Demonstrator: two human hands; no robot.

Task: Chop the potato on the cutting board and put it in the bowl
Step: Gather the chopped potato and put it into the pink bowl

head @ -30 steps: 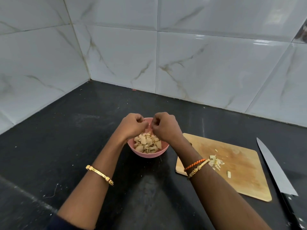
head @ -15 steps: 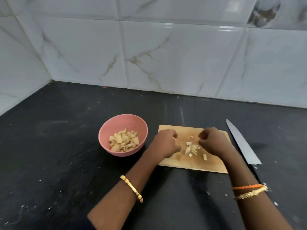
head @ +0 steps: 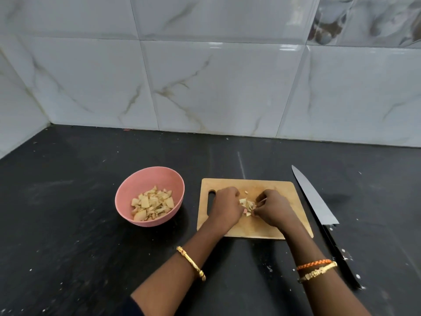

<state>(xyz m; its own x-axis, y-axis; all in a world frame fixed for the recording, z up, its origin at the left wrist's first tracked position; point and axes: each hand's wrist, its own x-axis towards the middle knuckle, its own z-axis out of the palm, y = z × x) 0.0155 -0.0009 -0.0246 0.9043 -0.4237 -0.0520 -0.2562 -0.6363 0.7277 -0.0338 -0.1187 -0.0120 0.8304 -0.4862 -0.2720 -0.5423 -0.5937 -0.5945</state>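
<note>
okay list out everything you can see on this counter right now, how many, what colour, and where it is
bowl: one, pink, on the counter left of the board
potato pieces in bowl: a heap, pale yellow, inside the bowl
cutting board: one, light wood, centre of the counter, handle slot at its left end
potato pieces on board: a small cluster, pale, between the two hands
knife: one, steel blade with dark handle, flat on the counter right of the board
counter: black, flecked with white bits
wall tiles: white marble pattern, behind the counter
left hand: on the board, gold bangle on the wrist
right hand: on the board, orange and gold bangles on the wrist
</note>
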